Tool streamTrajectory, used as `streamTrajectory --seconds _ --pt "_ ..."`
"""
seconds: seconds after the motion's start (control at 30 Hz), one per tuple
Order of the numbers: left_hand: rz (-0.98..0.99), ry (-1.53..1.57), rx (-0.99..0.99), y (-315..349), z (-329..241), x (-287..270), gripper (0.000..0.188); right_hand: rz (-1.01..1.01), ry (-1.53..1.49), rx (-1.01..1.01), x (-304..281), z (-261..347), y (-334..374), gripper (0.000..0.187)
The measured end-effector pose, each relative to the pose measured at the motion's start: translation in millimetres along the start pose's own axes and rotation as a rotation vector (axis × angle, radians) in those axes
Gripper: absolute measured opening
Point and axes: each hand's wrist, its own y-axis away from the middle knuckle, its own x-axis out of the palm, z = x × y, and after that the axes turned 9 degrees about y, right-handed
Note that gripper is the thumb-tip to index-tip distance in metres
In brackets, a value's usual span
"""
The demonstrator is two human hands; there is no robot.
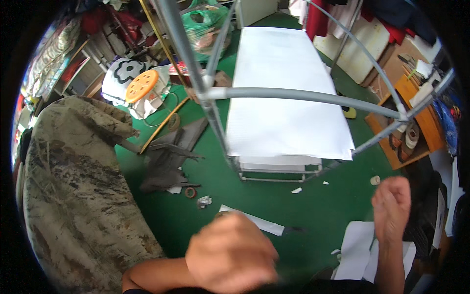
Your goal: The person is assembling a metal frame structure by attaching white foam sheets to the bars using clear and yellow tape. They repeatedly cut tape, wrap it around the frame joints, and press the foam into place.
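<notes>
My left hand (230,252) is low in the middle of the view, above the green floor, and smeared by motion. Its fingers cannot be made out clearly. At the right, my right hand (391,208) is raised with its fingers curled closed; whatever may be inside them is hidden. A small whitish roll (375,180) shows just beside its fingers. Ahead stands a grey tube frame (303,95) with pale joints. A white sheet (289,122) lies across its shelf, overhanging the near edge. Neither hand touches the frame.
Camouflage cloth (83,181) covers something bulky at the left. On the floor lie dark grey fabric (169,164), a reddish tape roll (190,192), a white strip (259,223) and white pieces (355,247). An orange stool (142,85) and a wooden cabinet (416,157) stand farther off.
</notes>
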Motion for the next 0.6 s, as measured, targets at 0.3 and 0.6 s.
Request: streamTrajectory --seconds 0.3,0.6 --pt "-0.659 0.164 -0.508 31.9 83.5 9.1 0.017 0.096 0.112 0.05 25.9 -33.5 -38.0 0.024" --pt "-0.728 0.15 -0.593 36.1 112.4 -1.1 0.017 0.016 0.171 0.113 33.4 -46.5 -45.2 0.028"
